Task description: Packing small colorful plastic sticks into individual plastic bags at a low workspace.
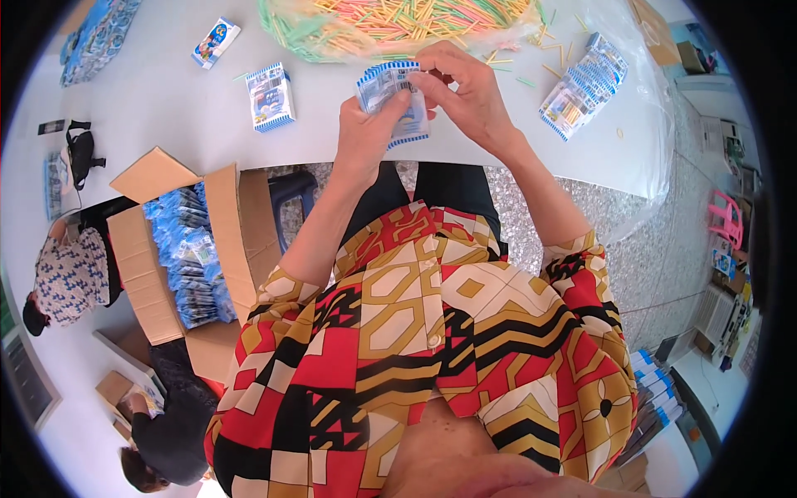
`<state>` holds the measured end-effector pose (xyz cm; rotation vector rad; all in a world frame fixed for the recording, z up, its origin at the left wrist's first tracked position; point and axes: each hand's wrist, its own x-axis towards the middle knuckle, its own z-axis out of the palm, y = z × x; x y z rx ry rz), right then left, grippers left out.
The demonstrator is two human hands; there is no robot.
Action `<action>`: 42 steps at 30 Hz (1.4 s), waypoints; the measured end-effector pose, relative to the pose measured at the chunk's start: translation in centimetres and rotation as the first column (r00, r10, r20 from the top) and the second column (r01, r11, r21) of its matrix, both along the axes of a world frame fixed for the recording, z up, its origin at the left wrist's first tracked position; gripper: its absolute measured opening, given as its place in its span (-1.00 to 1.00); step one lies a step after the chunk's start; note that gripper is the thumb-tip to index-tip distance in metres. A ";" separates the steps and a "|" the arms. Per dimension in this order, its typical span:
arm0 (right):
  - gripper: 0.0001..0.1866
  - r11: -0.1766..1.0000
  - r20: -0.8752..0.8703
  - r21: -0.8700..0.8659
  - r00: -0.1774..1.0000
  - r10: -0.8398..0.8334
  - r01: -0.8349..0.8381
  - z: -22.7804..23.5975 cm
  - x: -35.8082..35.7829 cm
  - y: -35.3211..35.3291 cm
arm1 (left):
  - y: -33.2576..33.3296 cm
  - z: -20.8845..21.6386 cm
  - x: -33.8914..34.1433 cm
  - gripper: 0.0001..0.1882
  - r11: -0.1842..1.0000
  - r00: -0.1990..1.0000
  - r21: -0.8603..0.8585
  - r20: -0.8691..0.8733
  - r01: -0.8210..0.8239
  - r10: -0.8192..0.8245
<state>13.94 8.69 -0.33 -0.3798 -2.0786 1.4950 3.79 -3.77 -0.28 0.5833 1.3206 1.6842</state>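
Tabletop (191, 116), white and broad, spans the upper view, and at its far side a clear plastic bag (282, 41) lies open under a spread of thin pastel sticks (432, 21). Just short of that, the right hand (473, 91) is at work, half-curled, thumb and fingertips up against the packets' upper right edge; whether they pinch it can't be made out. Left hand (365, 133) now: closed firmly, thumb flat across the front, gripping the blue-and-white striped packets (407, 124). They sit between both hands, overlapping, long axis running away from the body with a slight lean. The sticks are straight beyond, right hand nearer! A fanned packet pile (585, 87) rests off to the right, that same hand closest.
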 end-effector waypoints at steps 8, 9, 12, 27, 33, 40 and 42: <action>-0.85 0.980 -0.099 -0.051 0.977 0.188 -0.193 -0.1 0.1 1.6 | -0.2 0.5 -1.1 -0.70 0.942 0.873 0.177 0.359 0.284 -0.331; -0.85 0.980 -0.100 -0.051 0.977 0.188 -0.194 -0.1 0.1 1.6 | -0.3 0.0 -1.3 -0.72 0.936 0.880 0.184 0.327 0.299 -0.345; -0.82 0.987 -0.055 0.035 0.986 0.157 -0.156 0.3 0.0 1.4 | -0.2 -0.7 -1.2 -0.77 0.947 0.911 0.189 0.278 0.261 -0.306; -0.87 0.945 -0.118 -0.231 0.971 0.210 -0.233 -0.2 0.9 0.7 | 0.0 -0.6 0.0 -0.76 0.998 0.991 0.049 0.129 -0.030 0.024; -0.90 0.993 -0.039 -0.063 0.995 0.094 -0.096 0.1 1.2 1.6 | -0.4 0.1 0.5 -0.73 0.996 0.972 0.078 0.234 -0.035 0.016; -0.89 0.982 -0.021 -0.110 0.988 0.154 -0.155 1.0 1.7 2.1 | -0.9 -0.5 -0.1 -0.69 0.994 0.989 0.108 0.145 0.016 -0.031; -0.88 0.967 -0.059 -0.173 0.982 0.182 -0.190 1.0 1.7 2.1 | -0.9 -0.4 0.1 -0.68 0.994 0.990 0.108 0.142 0.000 -0.016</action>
